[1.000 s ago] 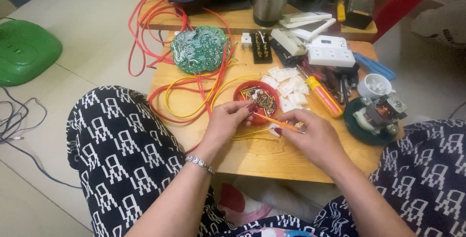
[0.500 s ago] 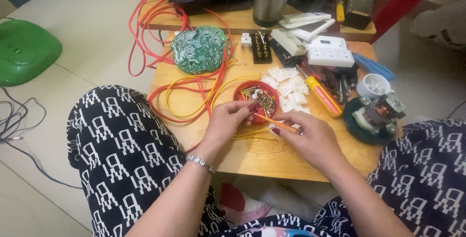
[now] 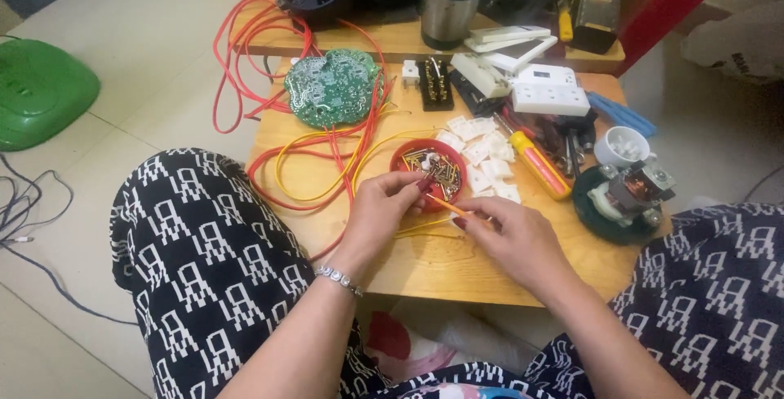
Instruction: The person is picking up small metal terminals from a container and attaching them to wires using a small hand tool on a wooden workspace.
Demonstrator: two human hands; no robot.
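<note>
- My left hand (image 3: pixel 384 207) pinches one end of a thin yellow wire (image 3: pixel 447 207) between thumb and fingertips, right at the near rim of a small red dish (image 3: pixel 400 158).
- My right hand (image 3: pixel 510 236) is closed on the wire's other end, fingers curled narrow around it, just right of my left hand.
- The wire runs short and tilted between both hands, above the middle of the low wooden table (image 3: pixel 425 264), toward its near edge.
- The red dish holds many small metal parts; I cannot tell which kind.
- White plastic pieces (image 3: pixel 482 154) lie scattered just right of the dish, beside a yellow-handled screwdriver (image 3: pixel 539 162).
- A green circuit board (image 3: pixel 331 89) sits near the far left corner, with red and yellow wire loops (image 3: pixel 327 154) trailing off the left edge.
- As I judge it, the work is midway: one wire in hand, loose wires and plenty of parts untouched.
</note>
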